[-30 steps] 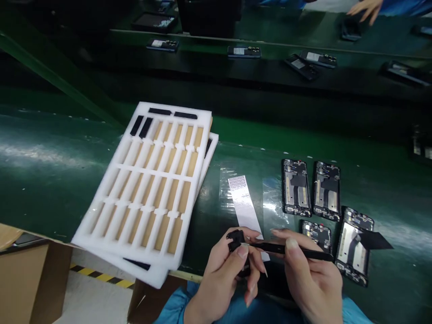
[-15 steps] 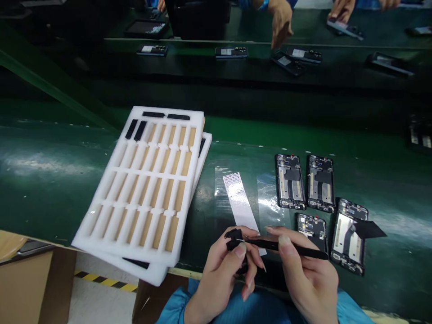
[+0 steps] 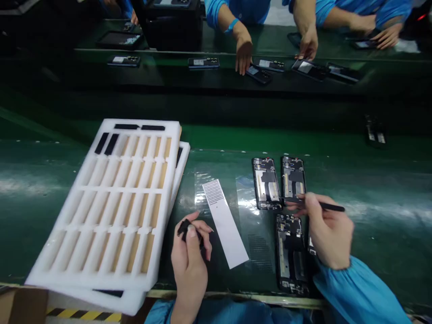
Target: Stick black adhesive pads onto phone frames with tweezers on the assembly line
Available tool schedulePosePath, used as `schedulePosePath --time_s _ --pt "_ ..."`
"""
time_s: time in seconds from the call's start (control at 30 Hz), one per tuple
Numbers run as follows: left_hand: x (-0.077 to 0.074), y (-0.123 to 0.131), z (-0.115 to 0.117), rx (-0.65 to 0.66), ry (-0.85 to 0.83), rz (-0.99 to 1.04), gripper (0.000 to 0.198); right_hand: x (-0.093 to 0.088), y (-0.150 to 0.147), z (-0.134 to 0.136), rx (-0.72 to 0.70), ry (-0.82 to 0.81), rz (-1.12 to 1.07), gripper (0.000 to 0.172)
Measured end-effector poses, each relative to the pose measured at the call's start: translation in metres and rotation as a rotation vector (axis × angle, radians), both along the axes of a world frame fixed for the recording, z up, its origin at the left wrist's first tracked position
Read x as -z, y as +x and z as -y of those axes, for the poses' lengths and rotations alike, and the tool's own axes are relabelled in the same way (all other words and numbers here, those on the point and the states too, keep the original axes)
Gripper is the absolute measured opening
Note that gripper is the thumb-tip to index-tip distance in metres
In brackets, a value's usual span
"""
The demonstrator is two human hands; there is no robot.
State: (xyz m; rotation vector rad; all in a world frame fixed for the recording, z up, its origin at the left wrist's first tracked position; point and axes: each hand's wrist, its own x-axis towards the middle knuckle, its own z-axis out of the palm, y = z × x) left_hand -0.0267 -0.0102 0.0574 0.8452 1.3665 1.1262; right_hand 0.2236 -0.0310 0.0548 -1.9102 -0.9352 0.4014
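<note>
On the right of the green worktop (image 3: 381, 189), the upper left phone (image 3: 265, 182) lies opened, with its long axis running away from the person, and the right hand (image 3: 329, 229) is much the nearer one to it. That hand's fingers are closed on black tweezers (image 3: 329, 206), whose tip points left — toward the lower right part of that phone. Whether the tip touches it or hangs just above, I cannot tell. The relation that counts is a crossing one: the tweezers lie almost level from right to left, passing over the near end of the upper right phone (image 3: 293, 177), so they come at the first phone side-on rather than along its length. Nearer the person lies the lower phone (image 3: 292, 256), and a sliver of another phone (image 3: 312, 247) shows, mostly hidden by the right hand. Well apart from these, beyond a dotted white strip (image 3: 229, 234), the left hand (image 3: 191, 265) has its fingers pinched round a small black part (image 3: 183, 227) — its full shape is hidden — with the white foam tray (image 3: 173, 135) further left
</note>
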Motion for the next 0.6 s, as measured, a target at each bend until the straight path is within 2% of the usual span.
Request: schedulePosePath --time_s 0.1,0.17,0.23,0.3,0.43,0.6 --pt "0.009 0.006 -0.013 0.394 0.230 -0.483 0.026 0.012 0.019 -0.025 -0.176 -0.021 -0.122 0.044" --pt "0.012 0.017 -0.026 0.617 0.447 -0.881 0.039 0.017 0.024 -0.046 -0.239 -0.022 -0.175 0.044" --pt "0.011 0.032 -0.044 0.743 0.605 -1.242 0.053 0.021 0.026 -0.071 -0.266 -0.020 -0.207 0.046" --pt "0.010 0.050 -0.064 0.831 0.668 -1.483 0.061 0.025 0.028 -0.098 -0.286 -0.010 -0.265 0.050" --pt "0.015 0.082 -0.098 0.945 0.680 -1.669 0.070 0.041 0.026 -0.133 -0.308 0.016 -0.434 0.057" --pt "0.030 0.098 -0.118 0.993 0.679 -1.676 0.074 0.057 0.022 -0.134 -0.264 0.052 -0.441 0.052"
